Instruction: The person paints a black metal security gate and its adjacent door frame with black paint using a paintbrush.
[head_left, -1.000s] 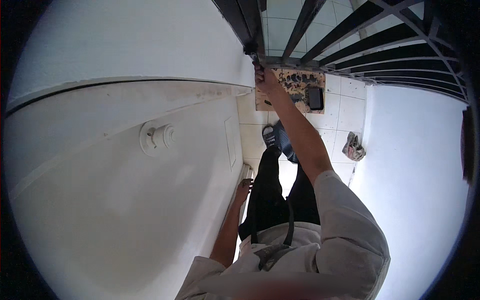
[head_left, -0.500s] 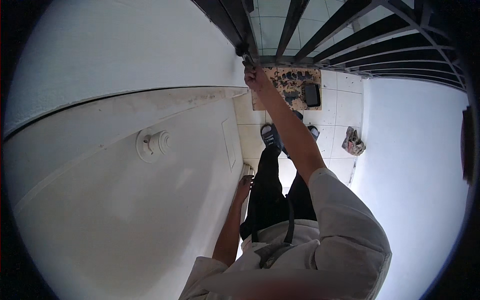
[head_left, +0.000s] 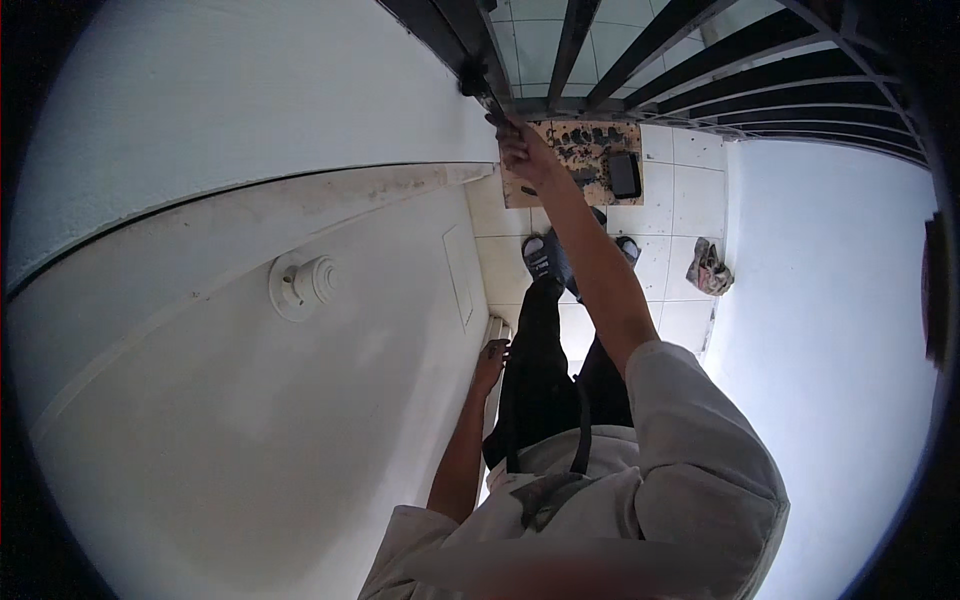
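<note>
My right hand (head_left: pixel 525 150) is stretched far forward, its fingers closed around the handle of a paintbrush (head_left: pixel 473 80). The brush's dark bristles are against the black metal upright (head_left: pixel 450 45) at the side of a barred gate (head_left: pixel 660 50), where it borders the white wall. My left hand (head_left: pixel 492 362) hangs low beside my left leg, next to a pale narrow edge; its fingers are apart and nothing shows in them. On the floor, a black tray (head_left: pixel 625 175) sits on a tan board (head_left: pixel 572 148) spotted with black.
White walls (head_left: pixel 830 220) stand on both sides. A round white fixture (head_left: pixel 305 283) sticks out on the left. A crumpled, stained cloth or bag (head_left: pixel 709 268) lies on the tiled floor (head_left: pixel 660 225) at the right. My sandalled feet (head_left: pixel 540 255) stand close to the board.
My right hand and the paintbrush have shifted slightly along the black upright, the bristles moving toward the left. The view has tilted a little. My left hand stays by my leg.
</note>
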